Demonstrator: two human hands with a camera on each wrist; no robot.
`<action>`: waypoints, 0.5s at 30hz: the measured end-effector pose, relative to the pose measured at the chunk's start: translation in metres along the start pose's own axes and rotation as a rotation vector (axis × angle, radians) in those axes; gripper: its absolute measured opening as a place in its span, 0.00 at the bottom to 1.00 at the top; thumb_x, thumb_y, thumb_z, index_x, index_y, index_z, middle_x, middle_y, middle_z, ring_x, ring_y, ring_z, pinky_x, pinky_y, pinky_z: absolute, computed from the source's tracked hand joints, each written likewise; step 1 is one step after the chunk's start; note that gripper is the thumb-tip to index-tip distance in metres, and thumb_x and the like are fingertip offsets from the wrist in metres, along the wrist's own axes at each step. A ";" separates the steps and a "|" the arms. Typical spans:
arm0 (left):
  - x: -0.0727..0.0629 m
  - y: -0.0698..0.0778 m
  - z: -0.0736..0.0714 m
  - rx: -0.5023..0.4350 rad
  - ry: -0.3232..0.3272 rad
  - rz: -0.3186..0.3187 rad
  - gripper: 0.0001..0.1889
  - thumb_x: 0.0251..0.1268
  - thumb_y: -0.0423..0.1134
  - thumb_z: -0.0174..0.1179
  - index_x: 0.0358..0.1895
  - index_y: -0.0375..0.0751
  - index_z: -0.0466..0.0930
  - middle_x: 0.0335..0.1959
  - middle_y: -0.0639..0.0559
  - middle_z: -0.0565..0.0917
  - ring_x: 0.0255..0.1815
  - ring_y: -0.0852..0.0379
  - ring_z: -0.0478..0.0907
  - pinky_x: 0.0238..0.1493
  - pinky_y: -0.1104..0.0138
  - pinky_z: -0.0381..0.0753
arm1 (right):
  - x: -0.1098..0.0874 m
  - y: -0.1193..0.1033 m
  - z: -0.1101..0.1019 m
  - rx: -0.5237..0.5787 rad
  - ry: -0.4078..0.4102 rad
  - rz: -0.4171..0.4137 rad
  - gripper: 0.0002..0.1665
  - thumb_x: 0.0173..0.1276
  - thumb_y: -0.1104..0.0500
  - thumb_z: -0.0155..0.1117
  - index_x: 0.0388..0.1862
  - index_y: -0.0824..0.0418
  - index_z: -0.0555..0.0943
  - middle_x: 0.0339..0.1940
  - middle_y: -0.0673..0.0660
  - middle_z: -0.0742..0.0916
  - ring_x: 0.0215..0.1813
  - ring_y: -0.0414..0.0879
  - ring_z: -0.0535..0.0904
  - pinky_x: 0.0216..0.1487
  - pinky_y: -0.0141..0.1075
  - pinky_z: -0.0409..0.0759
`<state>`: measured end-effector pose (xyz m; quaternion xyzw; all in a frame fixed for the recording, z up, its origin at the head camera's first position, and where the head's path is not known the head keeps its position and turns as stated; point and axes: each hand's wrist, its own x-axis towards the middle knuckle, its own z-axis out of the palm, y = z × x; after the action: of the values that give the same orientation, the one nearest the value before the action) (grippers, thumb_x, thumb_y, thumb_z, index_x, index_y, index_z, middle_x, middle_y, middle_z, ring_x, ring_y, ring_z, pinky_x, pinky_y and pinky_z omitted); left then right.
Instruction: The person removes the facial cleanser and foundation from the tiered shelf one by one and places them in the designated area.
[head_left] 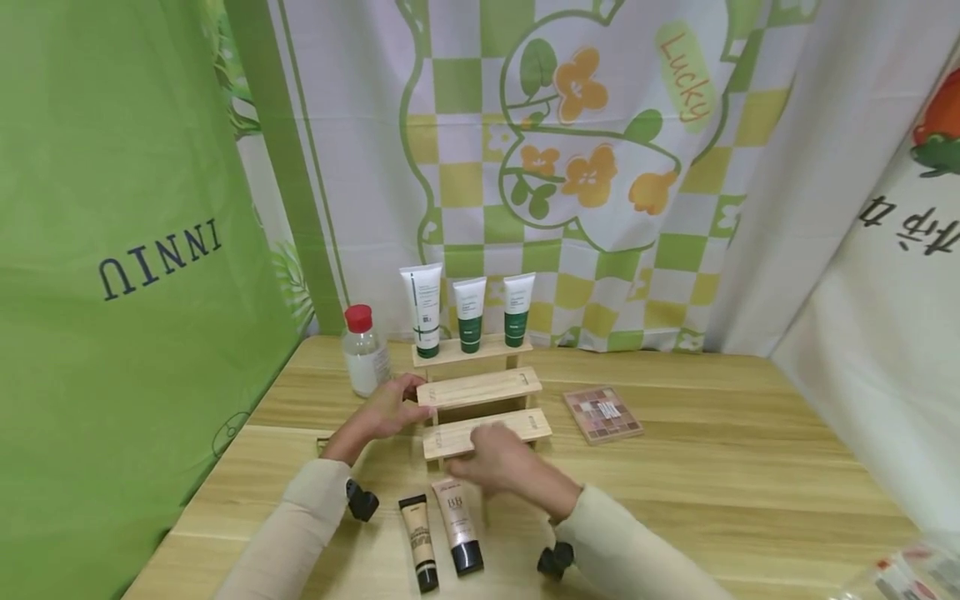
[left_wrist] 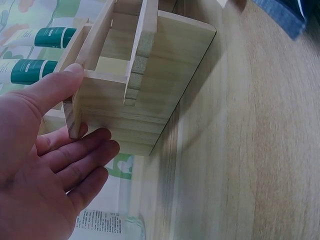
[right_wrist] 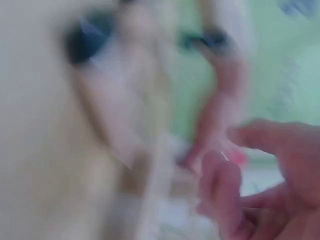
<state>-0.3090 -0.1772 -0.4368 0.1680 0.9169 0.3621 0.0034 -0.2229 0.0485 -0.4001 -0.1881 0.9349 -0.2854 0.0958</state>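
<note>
Three-step wooden rack stands on table near far edge, left of that edge's middle. Left hand: thumb and forefinger pinch left end of middle step. Right hand: over lowest step, thumb apart from loosely bent fingers; contact unclear, blurred. Three white-and-green tubes upright on top step. Red-capped bottle near far left corner.

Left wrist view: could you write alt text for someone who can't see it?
A left hand pinches one plank of a tiered wooden stand by its end. Two green-and-white tubes show at upper left, part of a labelled bottle at the bottom.
</note>
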 end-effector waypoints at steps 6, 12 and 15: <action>0.000 -0.001 0.002 -0.015 0.007 -0.028 0.26 0.61 0.43 0.68 0.59 0.34 0.74 0.51 0.40 0.81 0.55 0.43 0.77 0.58 0.51 0.75 | 0.059 0.029 -0.073 0.156 0.517 0.020 0.31 0.69 0.46 0.61 0.58 0.69 0.71 0.41 0.63 0.82 0.35 0.52 0.78 0.35 0.42 0.78; -0.002 0.000 0.003 -0.020 -0.003 -0.032 0.26 0.60 0.43 0.69 0.58 0.35 0.75 0.50 0.41 0.82 0.54 0.44 0.77 0.57 0.51 0.75 | 0.088 0.058 -0.091 0.165 0.556 0.120 0.48 0.66 0.36 0.62 0.70 0.67 0.60 0.64 0.71 0.69 0.54 0.63 0.72 0.54 0.54 0.72; -0.001 0.001 0.001 -0.029 0.004 -0.013 0.26 0.59 0.43 0.70 0.57 0.34 0.75 0.50 0.41 0.82 0.55 0.43 0.77 0.58 0.51 0.76 | 0.096 0.063 -0.091 0.163 0.553 0.108 0.50 0.64 0.36 0.64 0.70 0.68 0.61 0.63 0.70 0.70 0.55 0.62 0.72 0.53 0.54 0.74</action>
<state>-0.3074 -0.1759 -0.4370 0.1613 0.9126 0.3756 0.0061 -0.3553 0.1034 -0.3684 -0.0449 0.9081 -0.3946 -0.1326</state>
